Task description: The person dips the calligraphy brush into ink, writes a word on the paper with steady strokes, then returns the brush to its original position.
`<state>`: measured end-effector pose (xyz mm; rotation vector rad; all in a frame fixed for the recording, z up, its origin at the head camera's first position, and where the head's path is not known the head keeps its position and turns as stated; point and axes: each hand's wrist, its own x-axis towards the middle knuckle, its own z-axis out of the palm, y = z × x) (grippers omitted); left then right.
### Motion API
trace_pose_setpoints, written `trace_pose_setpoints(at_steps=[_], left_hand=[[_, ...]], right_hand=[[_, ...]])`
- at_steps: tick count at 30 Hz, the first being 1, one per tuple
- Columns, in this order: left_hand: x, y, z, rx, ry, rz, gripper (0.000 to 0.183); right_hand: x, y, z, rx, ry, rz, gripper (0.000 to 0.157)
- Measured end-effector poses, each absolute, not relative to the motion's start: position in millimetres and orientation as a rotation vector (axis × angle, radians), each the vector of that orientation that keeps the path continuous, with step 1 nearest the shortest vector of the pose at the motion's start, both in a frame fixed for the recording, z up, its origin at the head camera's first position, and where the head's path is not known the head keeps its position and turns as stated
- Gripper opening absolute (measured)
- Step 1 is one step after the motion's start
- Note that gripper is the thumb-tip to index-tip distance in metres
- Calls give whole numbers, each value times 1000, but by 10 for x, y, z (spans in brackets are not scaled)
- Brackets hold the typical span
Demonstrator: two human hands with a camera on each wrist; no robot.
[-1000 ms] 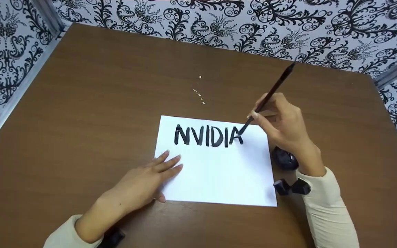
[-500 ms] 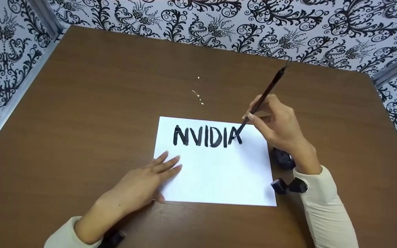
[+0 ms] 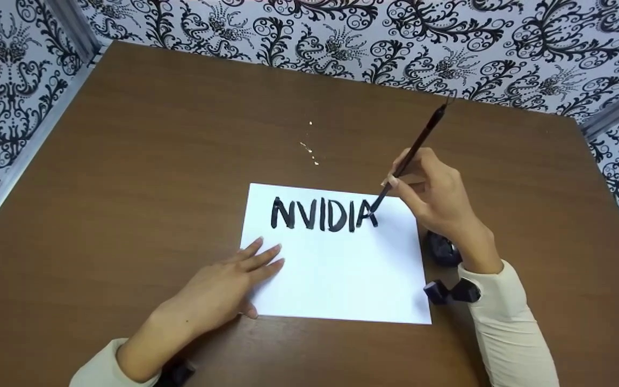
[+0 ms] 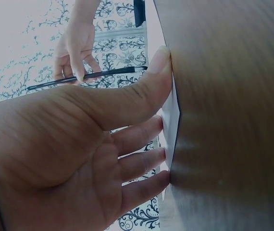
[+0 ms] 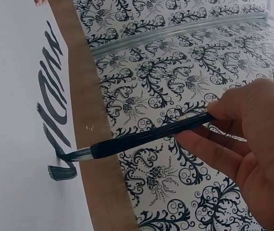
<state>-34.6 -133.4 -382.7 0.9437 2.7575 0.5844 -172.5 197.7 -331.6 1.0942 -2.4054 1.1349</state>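
Note:
A white sheet of paper (image 3: 336, 274) lies on the brown table, with the black brushed letters "NVIDIA" (image 3: 335, 216) along its upper part. My right hand (image 3: 438, 199) pinches a dark paintbrush (image 3: 421, 137) between thumb and fingers, its handle slanting up to the right. In the right wrist view the pale, black-tipped bristles (image 5: 81, 154) of the brush meet the crossbar area of the last A. My left hand (image 3: 223, 290) rests spread on the paper's left edge. The left wrist view shows its thumb (image 4: 158, 62) and fingertips against the sheet's edge.
A round, dark, glossy object (image 3: 443, 250) stands right of the paper, partly behind the right wrist. Small pale flecks (image 3: 309, 150) mark the table (image 3: 153, 161) beyond the sheet. Black-and-white patterned walls (image 3: 336, 43) border the table at the back and sides.
Between the earlier frames the right hand and brush shifted slightly left across the last A, then moved slightly back right. The left hand stays in place on the paper.

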Motion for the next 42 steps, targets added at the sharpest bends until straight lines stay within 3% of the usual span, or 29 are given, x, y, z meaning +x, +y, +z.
trace_pose_setpoints(at_steps=[34,42], left_hand=[[-343,-1349,-3821,949,2761,575,83],[-349,-1346,-3830,946,2753,585,82]], right_hand=[[-1726,2012,-3280,1080,-2423,1018,23],[-1586,2070,-3009,916,-2222,1276,36]])
